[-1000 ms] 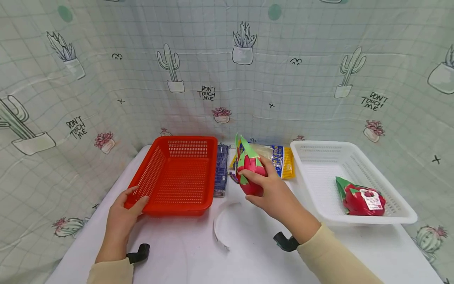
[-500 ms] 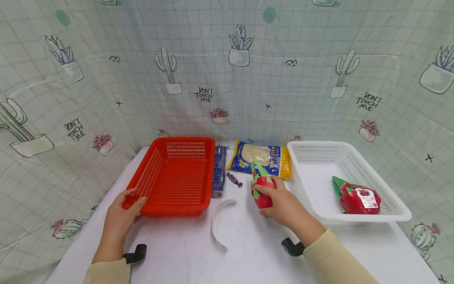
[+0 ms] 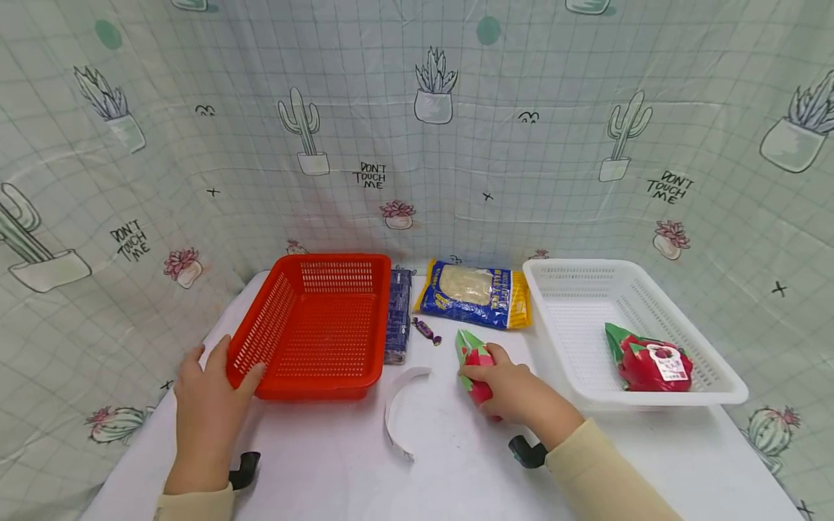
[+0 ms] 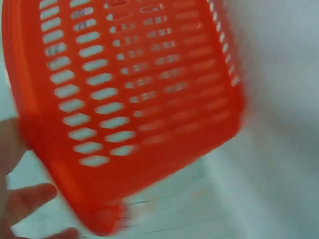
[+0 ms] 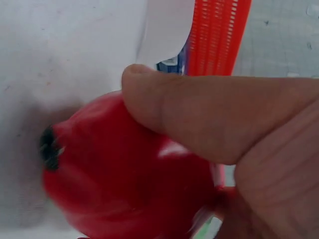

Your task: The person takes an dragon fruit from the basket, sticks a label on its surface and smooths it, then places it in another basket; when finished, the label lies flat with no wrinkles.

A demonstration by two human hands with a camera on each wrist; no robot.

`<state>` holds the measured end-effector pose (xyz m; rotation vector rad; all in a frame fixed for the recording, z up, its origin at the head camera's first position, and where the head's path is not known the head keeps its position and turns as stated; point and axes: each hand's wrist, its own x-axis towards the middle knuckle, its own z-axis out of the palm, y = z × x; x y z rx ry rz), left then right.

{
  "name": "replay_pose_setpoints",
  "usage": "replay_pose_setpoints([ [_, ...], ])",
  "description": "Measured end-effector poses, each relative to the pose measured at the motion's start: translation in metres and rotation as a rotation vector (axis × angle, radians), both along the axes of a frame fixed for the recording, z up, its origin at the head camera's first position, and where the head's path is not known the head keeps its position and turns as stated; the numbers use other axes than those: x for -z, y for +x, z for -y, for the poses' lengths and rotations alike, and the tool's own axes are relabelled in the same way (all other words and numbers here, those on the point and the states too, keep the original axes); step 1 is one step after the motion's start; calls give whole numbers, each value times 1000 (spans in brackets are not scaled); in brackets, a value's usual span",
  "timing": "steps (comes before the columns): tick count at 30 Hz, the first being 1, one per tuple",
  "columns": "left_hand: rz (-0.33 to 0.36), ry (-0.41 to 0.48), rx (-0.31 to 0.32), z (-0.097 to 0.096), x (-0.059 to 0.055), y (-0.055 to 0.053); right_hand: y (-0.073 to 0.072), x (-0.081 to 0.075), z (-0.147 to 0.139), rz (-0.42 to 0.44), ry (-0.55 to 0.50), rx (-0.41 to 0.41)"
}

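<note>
In the head view my right hand (image 3: 515,391) grips a red dragon fruit with green leaf tips (image 3: 478,362), low over the white table. The right wrist view has the thumb lying across the glossy fruit (image 5: 129,169), its dark stem end pointing left. My left hand (image 3: 211,412) is at the front left corner of the red basket (image 3: 326,391), fingers spread. In the left wrist view one digit touches the basket rim (image 4: 30,129), while other fingertips (image 4: 37,196) stand off it. A second, labelled dragon fruit (image 3: 654,364) lies inside the white basket (image 3: 651,399).
Right of the red basket lies a dark blue packet (image 3: 398,318). A blue and yellow food bag (image 3: 472,293) lies at the back, with a small purple wrapped candy (image 3: 426,331) before it. A curved white strip (image 3: 391,416) rests on the table (image 3: 339,463).
My right hand has lowered the dragon fruit toward the table, forward of the food bag. The left hand's fingers have lifted and spread at the red basket's corner.
</note>
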<state>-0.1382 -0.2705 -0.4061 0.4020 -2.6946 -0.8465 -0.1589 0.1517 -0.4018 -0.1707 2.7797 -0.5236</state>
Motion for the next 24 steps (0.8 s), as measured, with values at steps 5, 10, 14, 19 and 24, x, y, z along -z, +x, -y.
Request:
replay_pose_setpoints([
  [5,-488,-200,104,-48,-15,24,0,-5,13,22,84,-21],
  [10,-459,-191,374,-105,-5,39,-3,-2,24,-56,166,-57],
  [14,-202,-320,471,-138,8,37,-6,2,27,-120,148,-44],
  [19,47,-445,431,-160,16,25,-4,5,23,-100,100,46],
  [24,226,-394,394,-168,26,18,3,1,17,-143,94,64],
])
